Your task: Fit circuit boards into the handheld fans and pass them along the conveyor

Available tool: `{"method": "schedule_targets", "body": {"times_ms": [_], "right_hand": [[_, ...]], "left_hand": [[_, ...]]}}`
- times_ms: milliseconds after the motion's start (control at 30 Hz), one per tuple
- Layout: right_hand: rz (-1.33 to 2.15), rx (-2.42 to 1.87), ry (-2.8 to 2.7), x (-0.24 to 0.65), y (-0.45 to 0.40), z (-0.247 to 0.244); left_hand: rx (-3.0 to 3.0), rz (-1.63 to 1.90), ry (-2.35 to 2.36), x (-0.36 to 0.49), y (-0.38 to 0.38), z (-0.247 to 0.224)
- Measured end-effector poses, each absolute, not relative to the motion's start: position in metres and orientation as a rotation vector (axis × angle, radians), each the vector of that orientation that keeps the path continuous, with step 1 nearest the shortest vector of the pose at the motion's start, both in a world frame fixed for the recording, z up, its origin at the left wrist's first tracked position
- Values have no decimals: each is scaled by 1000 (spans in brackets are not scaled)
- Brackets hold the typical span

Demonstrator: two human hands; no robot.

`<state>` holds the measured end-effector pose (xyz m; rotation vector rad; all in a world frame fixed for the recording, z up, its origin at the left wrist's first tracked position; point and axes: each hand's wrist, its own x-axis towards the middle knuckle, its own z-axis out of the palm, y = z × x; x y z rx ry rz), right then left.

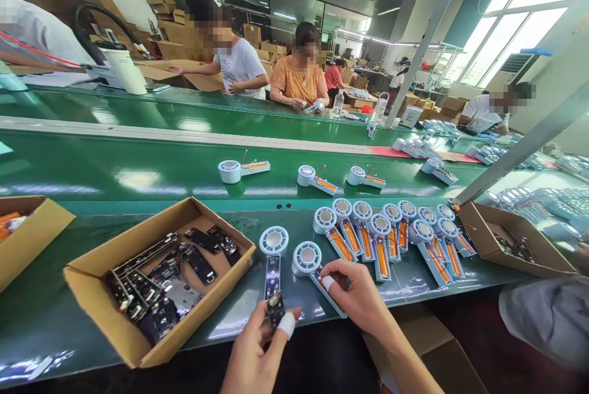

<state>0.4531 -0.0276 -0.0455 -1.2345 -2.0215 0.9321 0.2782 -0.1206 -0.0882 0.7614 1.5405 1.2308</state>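
My left hand (264, 342), with a white cover on its thumb, pinches a small black circuit board (275, 309) at the table's front edge. Just beyond it lies a light blue fan unit (274, 240) with a dark board along its handle. My right hand (352, 293) has its fingers pinched together at the handle of a second fan unit (307, 258), near the round head; its fingers hide what they grip. A cardboard box (193, 320) of black circuit boards stands left of my hands.
Many fan units with orange cells (380, 247) lie in rows at the right. Three more rest on the green belt (193, 167). Another box (510, 262) stands far right, one more (34, 247) far left. Several people work across the belt; a metal post (519, 148) slants at right.
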Motion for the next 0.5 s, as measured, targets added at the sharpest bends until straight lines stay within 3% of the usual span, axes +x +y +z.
{"method": "schedule_targets", "body": {"times_ms": [233, 500], "right_hand": [[614, -914, -2301, 450, -37, -50], [292, -894, -2386, 443, -43, -55]], "left_hand": [[874, 1205, 1619, 283, -136, -89], [793, 1251, 1615, 300, -124, -113]]}}
